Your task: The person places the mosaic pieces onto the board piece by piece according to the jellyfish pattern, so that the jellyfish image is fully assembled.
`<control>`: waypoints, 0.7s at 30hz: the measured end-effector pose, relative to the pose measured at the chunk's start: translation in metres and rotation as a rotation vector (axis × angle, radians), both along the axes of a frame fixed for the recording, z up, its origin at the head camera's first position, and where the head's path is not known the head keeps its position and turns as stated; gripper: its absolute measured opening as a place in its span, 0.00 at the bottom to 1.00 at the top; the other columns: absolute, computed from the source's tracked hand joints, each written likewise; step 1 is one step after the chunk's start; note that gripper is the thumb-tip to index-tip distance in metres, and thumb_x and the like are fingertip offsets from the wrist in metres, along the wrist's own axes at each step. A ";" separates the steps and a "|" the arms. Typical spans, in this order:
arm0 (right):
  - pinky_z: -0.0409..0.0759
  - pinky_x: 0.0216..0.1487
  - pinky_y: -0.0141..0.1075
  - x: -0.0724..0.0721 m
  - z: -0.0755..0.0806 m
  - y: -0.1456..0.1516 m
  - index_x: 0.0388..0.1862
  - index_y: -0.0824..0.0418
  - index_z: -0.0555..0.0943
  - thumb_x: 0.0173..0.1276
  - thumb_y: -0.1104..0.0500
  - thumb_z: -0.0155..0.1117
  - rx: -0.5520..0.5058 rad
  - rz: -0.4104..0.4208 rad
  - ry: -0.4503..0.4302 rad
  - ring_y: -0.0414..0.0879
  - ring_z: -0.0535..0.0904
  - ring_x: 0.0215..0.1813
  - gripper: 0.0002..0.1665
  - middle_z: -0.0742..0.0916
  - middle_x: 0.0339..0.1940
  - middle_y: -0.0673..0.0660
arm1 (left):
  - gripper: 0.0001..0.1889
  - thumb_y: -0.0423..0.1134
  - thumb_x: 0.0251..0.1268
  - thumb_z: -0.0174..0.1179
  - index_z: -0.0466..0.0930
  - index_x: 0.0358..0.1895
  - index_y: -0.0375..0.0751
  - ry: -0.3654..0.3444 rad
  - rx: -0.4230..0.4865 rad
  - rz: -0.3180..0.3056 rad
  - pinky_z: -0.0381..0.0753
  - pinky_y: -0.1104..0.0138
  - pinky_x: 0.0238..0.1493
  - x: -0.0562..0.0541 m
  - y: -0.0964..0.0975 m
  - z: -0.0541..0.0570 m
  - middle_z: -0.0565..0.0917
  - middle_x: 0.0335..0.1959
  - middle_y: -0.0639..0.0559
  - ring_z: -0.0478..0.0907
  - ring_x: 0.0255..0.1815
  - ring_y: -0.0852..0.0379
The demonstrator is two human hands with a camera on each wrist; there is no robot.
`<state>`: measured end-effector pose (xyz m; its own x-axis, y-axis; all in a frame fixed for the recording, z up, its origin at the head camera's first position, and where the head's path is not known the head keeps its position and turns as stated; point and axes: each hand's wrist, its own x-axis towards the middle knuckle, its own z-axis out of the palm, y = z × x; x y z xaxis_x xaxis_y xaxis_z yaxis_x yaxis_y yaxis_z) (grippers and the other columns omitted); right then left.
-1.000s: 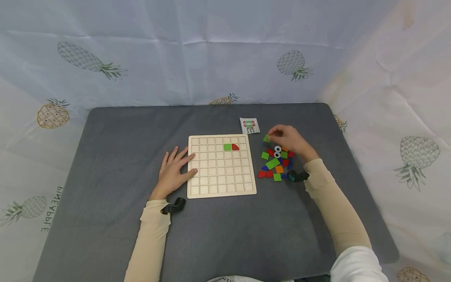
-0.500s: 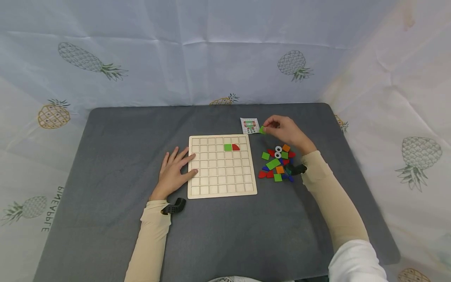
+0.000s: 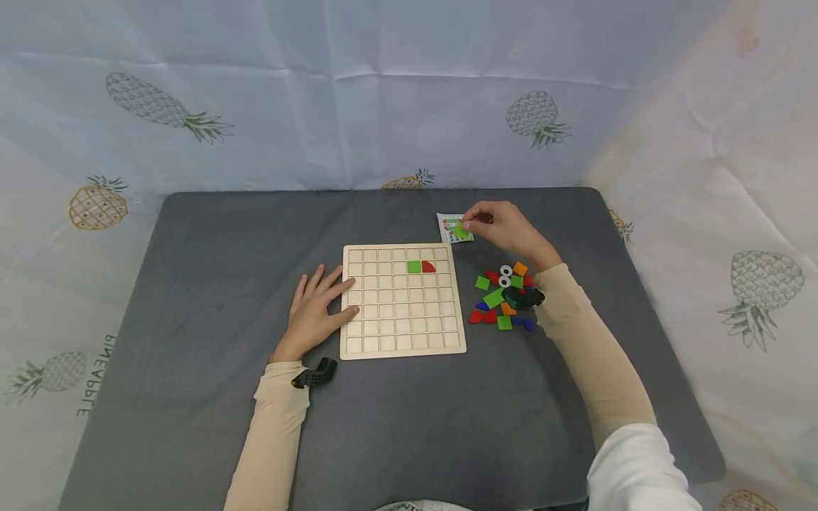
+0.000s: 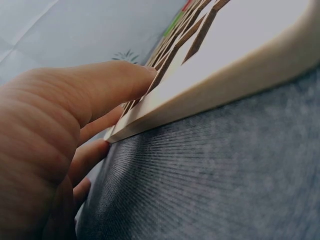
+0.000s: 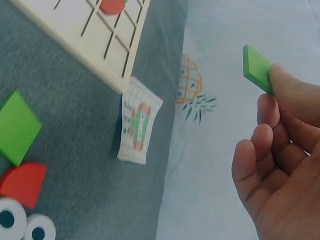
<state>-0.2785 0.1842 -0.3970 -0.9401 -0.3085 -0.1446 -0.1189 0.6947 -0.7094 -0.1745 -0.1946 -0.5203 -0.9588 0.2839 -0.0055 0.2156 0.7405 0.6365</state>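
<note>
My right hand (image 3: 501, 227) pinches a green square tile (image 5: 257, 70) between thumb and finger, raised in front of the printed pattern card (image 3: 449, 228). My left hand (image 3: 312, 316) lies spread at the left edge of the wooden grid board (image 3: 401, 330), thumb and index finger resting on its rim. In the left wrist view the thumb (image 4: 120, 82) presses on the board's top face. Two pieces sit side by side in the board's second row, a green square (image 3: 414, 267) and a red quarter-round (image 3: 428, 267).
Right of the board lies a loose heap of coloured pieces, among them a green rectangle (image 3: 494, 297), an orange square (image 3: 520, 269), red quarter-rounds (image 3: 476, 316) and two white ring-shaped eyes (image 3: 505, 270). A grey table (image 3: 243, 234) bears everything, with pineapple-print cloth (image 3: 409, 128) hanging behind.
My right hand has carried the green tile left and away from me, from beside the heap to over the card. The left hand stays on the board's edge.
</note>
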 end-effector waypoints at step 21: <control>0.75 0.41 0.41 -0.010 0.004 -0.039 0.48 0.58 0.83 0.78 0.52 0.60 -0.085 0.123 0.025 0.57 0.77 0.43 0.11 0.84 0.42 0.58 | 0.34 0.55 0.67 0.65 0.71 0.74 0.52 0.011 -0.010 -0.007 0.28 0.46 0.84 0.001 0.001 0.002 0.59 0.83 0.48 0.41 0.86 0.42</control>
